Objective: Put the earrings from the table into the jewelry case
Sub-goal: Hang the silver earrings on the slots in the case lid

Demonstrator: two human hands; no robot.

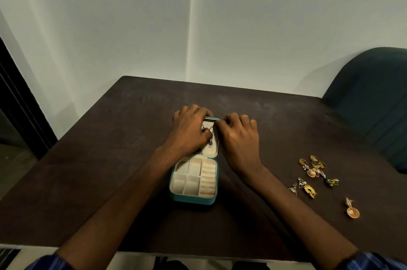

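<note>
A small teal jewelry case (193,198) lies open in the middle of the dark table, its cream compartments bare. Its lid (211,150) stands up at the far side with a few dark earrings (208,132) hanging on its inner panel. My left hand (190,131) covers the lid's left half, fingers curled over its top edge and thumb on the panel by an earring. My right hand (240,137) grips the lid's right edge with curled fingers. Several gold earrings (313,170) lie loose on the table to the right, and one round gold earring (352,211) sits apart nearer me.
A dark blue chair (374,97) stands past the table's right far corner. A white wall rises behind the table (110,159), and a dark door frame (19,97) is at the left.
</note>
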